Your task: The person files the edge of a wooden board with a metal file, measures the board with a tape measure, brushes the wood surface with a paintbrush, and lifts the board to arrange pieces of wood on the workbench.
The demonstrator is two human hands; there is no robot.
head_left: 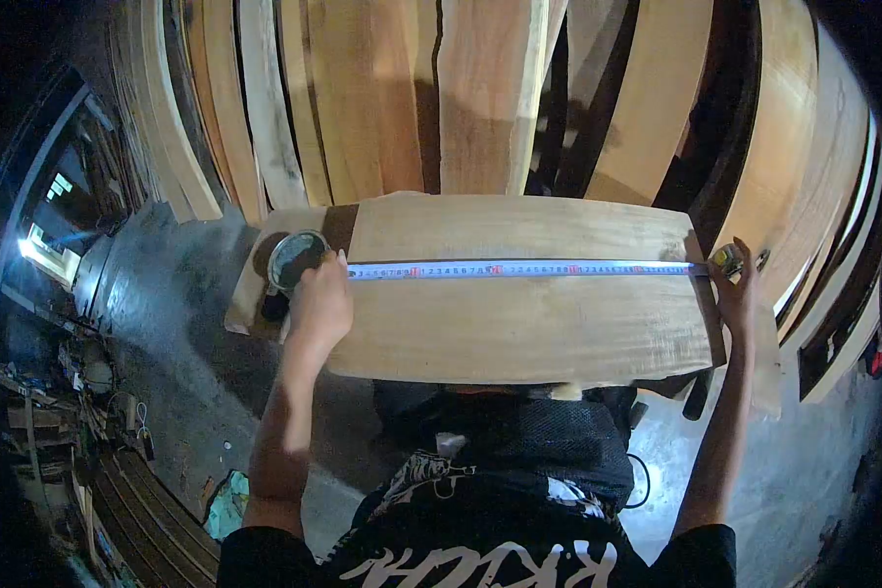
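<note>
A measuring tape (519, 269) is stretched straight across a pale wooden board (519, 328), running lengthwise. At the board's left end, my left hand (323, 299) is closed on the tape's end, beside a round cup (297, 257) with dark contents. Past the right edge of the board, my right hand (737, 284) is wrapped round the tape case (727, 259). The board lies on a darker wooden surface (248, 284) that shows at its left end.
Tall planks (480, 98) lean in a row beyond the board. Stacked slats (152, 519) lie at lower left, near a greenish bag (227, 505) on the concrete floor (181, 343). A dark handle (697, 394) sticks out below the board's right end.
</note>
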